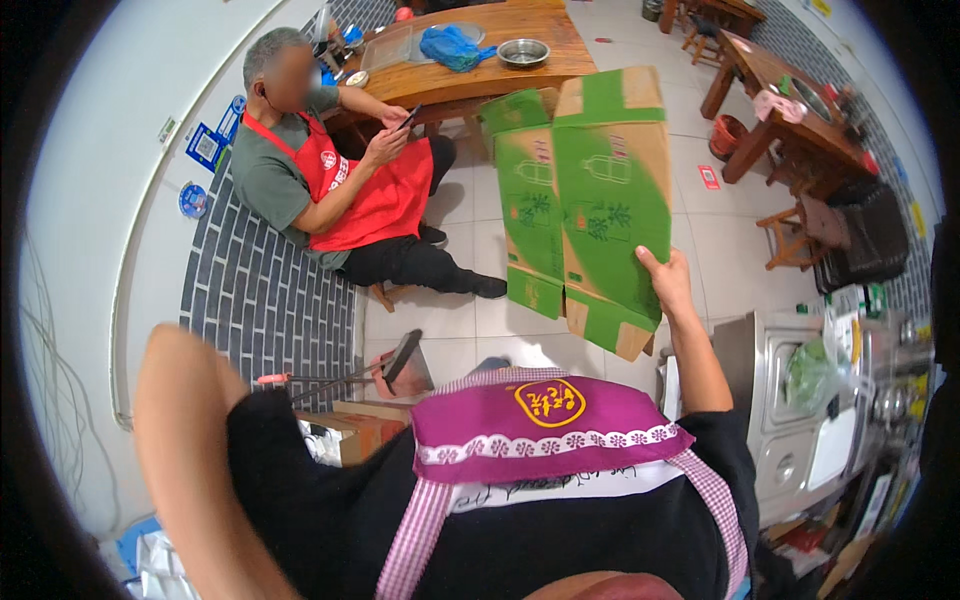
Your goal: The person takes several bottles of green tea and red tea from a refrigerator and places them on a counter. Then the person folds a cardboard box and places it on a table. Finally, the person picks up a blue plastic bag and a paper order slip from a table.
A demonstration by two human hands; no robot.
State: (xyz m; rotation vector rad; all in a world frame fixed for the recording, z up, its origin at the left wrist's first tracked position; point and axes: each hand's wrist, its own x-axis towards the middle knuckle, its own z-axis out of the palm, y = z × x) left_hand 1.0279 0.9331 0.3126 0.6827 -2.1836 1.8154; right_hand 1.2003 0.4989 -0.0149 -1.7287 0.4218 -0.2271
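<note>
My right hand [669, 281] grips the right edge of a flattened green and brown cardboard box [615, 195], thumb on its printed face and fingers hidden behind. The carton hangs unfolded above the tiled floor, with creases between its panels and short flaps at top and bottom. My left arm is bent at the left, its elbow raised and the forearm running down past the picture's lower edge; my left hand is out of view. I wear a purple apron [487, 431] with checked straps over a black shirt.
A person [300, 172] in a red apron sits at the left, holding a phone [409, 117]. Behind stands a wooden table [405, 82] with a metal bowl [523, 52] and blue plastic bag [454, 46]. A dustpan [403, 371] lies ahead at left; a steel sink [780, 465] is at right.
</note>
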